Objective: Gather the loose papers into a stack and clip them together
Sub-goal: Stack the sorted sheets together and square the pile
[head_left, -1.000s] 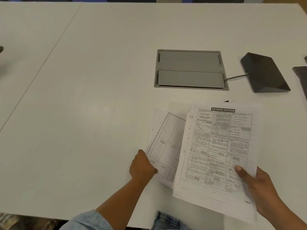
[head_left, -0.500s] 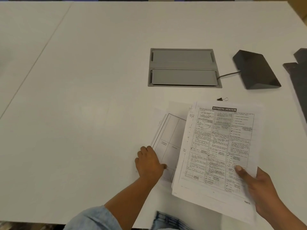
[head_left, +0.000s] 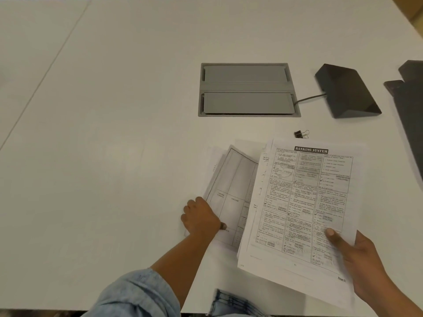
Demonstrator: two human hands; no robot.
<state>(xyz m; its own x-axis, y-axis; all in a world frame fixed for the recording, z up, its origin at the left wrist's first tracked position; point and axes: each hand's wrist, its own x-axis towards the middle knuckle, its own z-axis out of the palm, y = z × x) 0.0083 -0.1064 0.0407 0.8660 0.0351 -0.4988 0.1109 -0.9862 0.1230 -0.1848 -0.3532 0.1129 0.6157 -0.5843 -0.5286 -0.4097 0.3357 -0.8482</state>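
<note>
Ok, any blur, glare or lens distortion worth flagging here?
Head view: soft, even light, no glare on the table; its seam at left bows from the wide lens; small print on the Banking System sheet in the right hand is smeared, only the heading reads; the gridded sheet the left hand pinches is soft.

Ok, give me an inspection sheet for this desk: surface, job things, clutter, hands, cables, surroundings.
Surface: white table, grey hatch set into it.
Job's things: printed stack headed BANKING SYSTEM, fanned over lower sheets; binder clip lying apart beyond them, unused.
Clutter: dark wedge box; dark flat pieces at the right edge.
Hands: left hand pinches the lower sheets' edge; right hand holds the printed stack, thumb on top.
Cables: grey cable from grey hatch to dark wedge box.
Surroundings: adjoining table on the left.
</note>
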